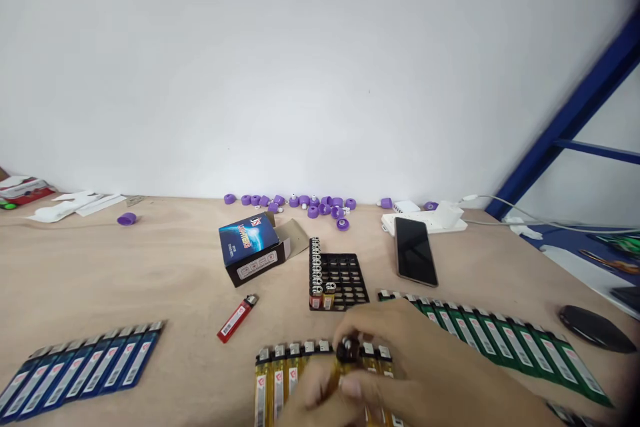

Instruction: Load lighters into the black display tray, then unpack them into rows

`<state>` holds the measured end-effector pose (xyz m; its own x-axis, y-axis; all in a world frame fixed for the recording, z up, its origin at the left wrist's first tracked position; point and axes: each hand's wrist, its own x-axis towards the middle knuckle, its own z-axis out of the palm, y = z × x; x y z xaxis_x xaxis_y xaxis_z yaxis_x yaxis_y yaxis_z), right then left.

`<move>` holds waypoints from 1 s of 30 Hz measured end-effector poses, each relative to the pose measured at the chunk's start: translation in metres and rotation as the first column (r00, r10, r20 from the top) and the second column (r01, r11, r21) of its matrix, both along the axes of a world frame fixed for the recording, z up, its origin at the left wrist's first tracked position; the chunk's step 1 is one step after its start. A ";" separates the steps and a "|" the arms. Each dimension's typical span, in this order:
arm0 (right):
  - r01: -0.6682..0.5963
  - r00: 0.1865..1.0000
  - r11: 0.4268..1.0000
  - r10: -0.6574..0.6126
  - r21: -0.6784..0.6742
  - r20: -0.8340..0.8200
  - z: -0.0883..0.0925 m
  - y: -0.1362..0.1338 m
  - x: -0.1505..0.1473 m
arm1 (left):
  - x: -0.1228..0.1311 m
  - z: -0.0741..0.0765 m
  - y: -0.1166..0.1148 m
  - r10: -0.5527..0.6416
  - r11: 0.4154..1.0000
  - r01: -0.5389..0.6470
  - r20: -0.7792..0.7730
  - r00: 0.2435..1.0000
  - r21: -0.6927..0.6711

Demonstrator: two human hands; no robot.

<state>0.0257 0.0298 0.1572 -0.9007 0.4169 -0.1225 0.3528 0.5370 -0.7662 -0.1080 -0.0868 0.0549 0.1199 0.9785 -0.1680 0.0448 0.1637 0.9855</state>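
My right hand (410, 360) is closed round a lighter (349, 349), its dark top with a metal part showing between the fingers. Blurred by motion, my left hand (313, 397) reaches in from below, its fingers bent against the same lighter. Most of that lighter's body is hidden. Under both hands lies a row of yellow lighters (277, 390). Just beyond them is a black gridded tray (350, 273), with red lighters (316, 297) standing along its left column and one yellow lighter (329, 297) beside the nearest. A single red lighter (237, 319) lies on the table to the left.
Blue lighters (90, 370) lie in a row at left, green lighters (500, 340) at right. Behind stand an open blue box (253, 247) and several purple caps (313, 211). A phone (416, 250) leans on a white power strip (390, 223). A black oval object (595, 328) sits far right.
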 end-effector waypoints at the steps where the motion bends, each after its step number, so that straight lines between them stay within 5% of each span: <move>1: 0.015 0.999 1.000 -0.014 0.019 -0.046 -0.002 0.003 -0.004 | -0.006 0.007 0.009 0.028 1.000 -0.028 0.000 1.000 -0.004; 3: 0.096 0.979 0.995 -0.088 0.033 -0.183 -0.010 0.018 -0.012 | -0.020 0.023 0.024 0.073 0.997 -0.072 -0.043 0.996 0.018; 5: 0.234 0.922 0.972 -0.217 0.014 -0.321 -0.022 0.038 -0.018 | -0.037 0.036 0.034 0.195 0.973 -0.145 -0.306 0.932 0.179; 7: 0.384 0.847 0.923 -0.346 0.014 -0.404 -0.034 0.058 -0.021 | -0.052 0.042 0.039 0.362 0.895 -0.091 -0.592 0.720 0.437; 9: 0.464 0.818 0.884 -0.406 0.051 -0.407 -0.047 0.071 -0.024 | -0.061 0.039 0.041 0.442 0.824 0.094 -0.737 0.511 0.559; 11: 0.479 0.837 0.870 -0.410 0.121 -0.361 -0.058 0.075 -0.027 | -0.065 0.033 0.041 0.412 0.815 0.253 -0.828 0.379 0.521; 14: 0.409 0.899 0.882 -0.345 0.235 -0.268 -0.069 0.069 -0.034 | -0.062 0.024 0.040 0.359 0.838 0.341 -0.901 0.244 0.426; 20: 0.176 0.984 0.910 -0.147 0.375 -0.103 -0.074 0.054 -0.038 | -0.061 0.023 0.039 0.341 0.848 0.331 -0.905 0.256 0.413; 26: 0.062 0.991 0.849 -0.114 0.524 0.067 -0.071 0.044 -0.040 | -0.066 0.024 0.041 0.341 0.809 0.387 -0.889 0.305 0.443; 30: -0.069 0.988 0.817 -0.025 0.573 0.155 -0.070 0.042 -0.039 | -0.077 0.026 0.037 0.338 0.810 0.422 -0.912 0.232 0.407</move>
